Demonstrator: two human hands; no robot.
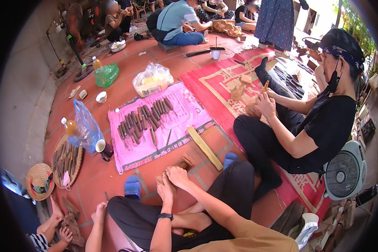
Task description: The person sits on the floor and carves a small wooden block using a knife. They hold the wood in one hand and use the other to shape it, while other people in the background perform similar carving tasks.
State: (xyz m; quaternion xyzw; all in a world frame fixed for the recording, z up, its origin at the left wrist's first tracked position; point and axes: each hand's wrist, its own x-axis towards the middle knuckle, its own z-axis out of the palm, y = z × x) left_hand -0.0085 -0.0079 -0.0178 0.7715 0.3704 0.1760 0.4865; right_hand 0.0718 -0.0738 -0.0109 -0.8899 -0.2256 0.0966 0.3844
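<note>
My left hand (165, 191), below a dark wristband, is closed round a brown piece of wood (159, 179) in front of my crossed legs. Against the left one, my right hand (177, 176) has its fingers bent and closed; whatever lies in them is hidden. Just beyond my hands a brown wooden block (188, 160) lies on the tiles. Farther off, a pink cloth (180, 105) bears several wood-handled carving tools (140, 119) in rows. A pale yellow wooden strip (204, 148) lies between that cloth and my right knee.
At right a person (298, 122) in black works a wooden piece on a red mat (210, 80), beside a fan (344, 170). Left stand a basket of tool handles (67, 159), a mug (104, 148) and a bottle (71, 127). Another person's hands (56, 229) show at lower left.
</note>
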